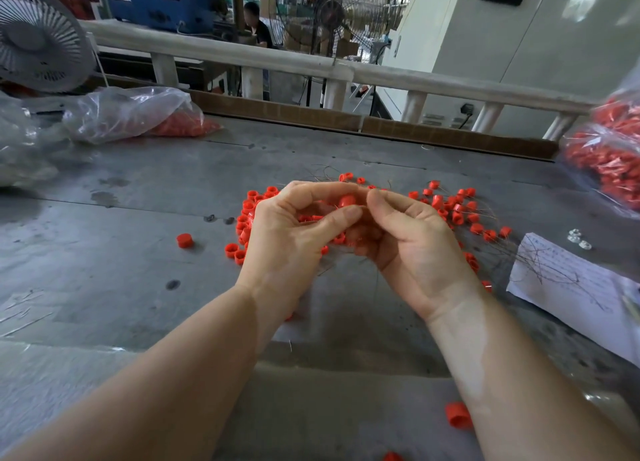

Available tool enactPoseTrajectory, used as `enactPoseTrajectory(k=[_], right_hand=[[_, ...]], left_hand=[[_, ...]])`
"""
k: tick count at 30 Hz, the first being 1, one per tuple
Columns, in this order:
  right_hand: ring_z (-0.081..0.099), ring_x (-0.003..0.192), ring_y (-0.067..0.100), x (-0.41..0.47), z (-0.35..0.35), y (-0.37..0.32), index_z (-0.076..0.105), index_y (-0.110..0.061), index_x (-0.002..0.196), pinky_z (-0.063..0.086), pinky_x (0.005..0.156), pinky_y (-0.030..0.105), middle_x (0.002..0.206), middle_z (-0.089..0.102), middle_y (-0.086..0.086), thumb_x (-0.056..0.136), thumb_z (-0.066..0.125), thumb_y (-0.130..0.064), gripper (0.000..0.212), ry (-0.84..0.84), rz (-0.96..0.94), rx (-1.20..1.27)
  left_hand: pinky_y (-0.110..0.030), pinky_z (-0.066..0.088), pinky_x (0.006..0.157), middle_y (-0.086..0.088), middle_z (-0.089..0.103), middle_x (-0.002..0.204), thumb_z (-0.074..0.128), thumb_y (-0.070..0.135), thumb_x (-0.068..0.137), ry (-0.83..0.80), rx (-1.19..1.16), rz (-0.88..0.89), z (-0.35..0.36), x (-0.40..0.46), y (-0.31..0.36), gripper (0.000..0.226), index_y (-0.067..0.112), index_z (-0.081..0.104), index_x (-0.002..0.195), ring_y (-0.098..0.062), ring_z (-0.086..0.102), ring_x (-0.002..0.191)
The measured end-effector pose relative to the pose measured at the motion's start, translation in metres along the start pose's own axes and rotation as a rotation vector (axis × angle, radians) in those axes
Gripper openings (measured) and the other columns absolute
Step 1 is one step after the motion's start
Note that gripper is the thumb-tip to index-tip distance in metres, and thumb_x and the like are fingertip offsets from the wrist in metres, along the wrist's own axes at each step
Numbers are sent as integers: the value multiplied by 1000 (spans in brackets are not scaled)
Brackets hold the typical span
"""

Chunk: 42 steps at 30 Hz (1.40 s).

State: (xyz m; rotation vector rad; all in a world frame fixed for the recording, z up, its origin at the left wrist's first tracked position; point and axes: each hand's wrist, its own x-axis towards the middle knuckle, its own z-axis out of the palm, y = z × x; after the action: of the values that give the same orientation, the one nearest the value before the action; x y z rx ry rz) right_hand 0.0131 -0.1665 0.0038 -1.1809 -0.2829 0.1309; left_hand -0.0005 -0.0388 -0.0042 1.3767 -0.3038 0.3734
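At far left, beyond the grey table [104,287], a white fan [38,34]; beside it a clear bag [131,114] with red caps inside. Nearer, alone on the table, a loose cap [184,241]. At centre, left hand [294,232] curled, pinching a red cap [347,201] between thumb and forefinger, just above the scattered caps [457,207]. Meeting that cap from the right, right hand [412,238], thumb and forefinger pinched at its edge, other fingers curled under. Further right, a written sheet [571,287] and a full bag [609,159] of caps.

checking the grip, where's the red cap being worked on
Head view, centre: the red cap is held between the left hand and right hand, above the pile of loose caps.
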Motion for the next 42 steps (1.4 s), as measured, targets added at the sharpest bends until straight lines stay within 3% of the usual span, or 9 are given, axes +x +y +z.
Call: enactPoseTrajectory(k=[7, 11, 18, 24, 29, 31, 34, 42], right_hand=[[66, 60, 8, -1, -3, -2, 76, -14, 81, 48, 49, 15, 77, 73, 2, 71, 62, -10, 18, 9, -48, 25], [67, 60, 9, -2, -1, -3, 76, -15, 81, 48, 47, 15, 77, 73, 1, 70, 62, -8, 19, 1, -44, 47], [64, 59, 7, -2, -2, -5, 74, -15, 83, 45, 46, 14, 74, 71, -1, 68, 66, -9, 18, 45, -122, -37], [61, 61, 4, -4, -1, -5, 68, -11, 84, 44, 49, 13, 70, 69, -3, 77, 65, 7, 20, 91, -270, -251], [63, 63, 5, -5, 1, -4, 71, -17, 76, 46, 49, 16, 69, 70, -3, 68, 76, -15, 10, 88, -259, -279], [64, 61, 7, -4, 2, -3, 73, -17, 69, 48, 50, 18, 66, 70, -2, 63, 72, -20, 7, 116, -244, -287], [67, 60, 12, -3, 1, -4, 75, -18, 66, 55, 57, 24, 65, 71, 0, 65, 68, -17, 7, 130, -204, -215], [64, 59, 6, -3, 1, -7, 74, -17, 60, 50, 56, 15, 66, 71, -2, 63, 64, -15, 11, 17, -131, 46]], left_hand=[[-19, 53, 68, 1, 74, 87, 71, 12, 67, -31, -147, -26, -1, -1, 2, 46, 18, 62, 111, -10, 70, 79], [-19, 53, 70, -1, 74, 90, 70, 10, 68, -40, -172, -20, -1, -2, 4, 46, 17, 61, 113, -9, 70, 81], [-20, 53, 75, -2, 74, 92, 70, 16, 68, -34, -143, -32, -1, -1, 3, 32, 13, 68, 100, -13, 69, 89], [-17, 52, 69, -3, 74, 83, 69, 18, 68, -33, -186, -117, -2, 2, -4, 18, 17, 75, 86, -11, 69, 79], [-17, 52, 67, -2, 73, 75, 71, 14, 60, -27, -333, -196, -3, 4, -6, 14, 17, 77, 73, -10, 69, 72], [-18, 54, 67, -4, 73, 74, 71, 13, 58, -28, -400, -246, -1, 4, -7, 15, 13, 76, 71, -11, 69, 71], [-19, 55, 66, -7, 73, 74, 66, 8, 62, -72, -455, -282, 2, 3, -6, 15, 9, 76, 72, -13, 70, 71], [-25, 56, 67, 0, 71, 72, 79, 9, 59, -72, -331, -156, 0, 1, -1, 13, 19, 73, 65, -12, 67, 67]])
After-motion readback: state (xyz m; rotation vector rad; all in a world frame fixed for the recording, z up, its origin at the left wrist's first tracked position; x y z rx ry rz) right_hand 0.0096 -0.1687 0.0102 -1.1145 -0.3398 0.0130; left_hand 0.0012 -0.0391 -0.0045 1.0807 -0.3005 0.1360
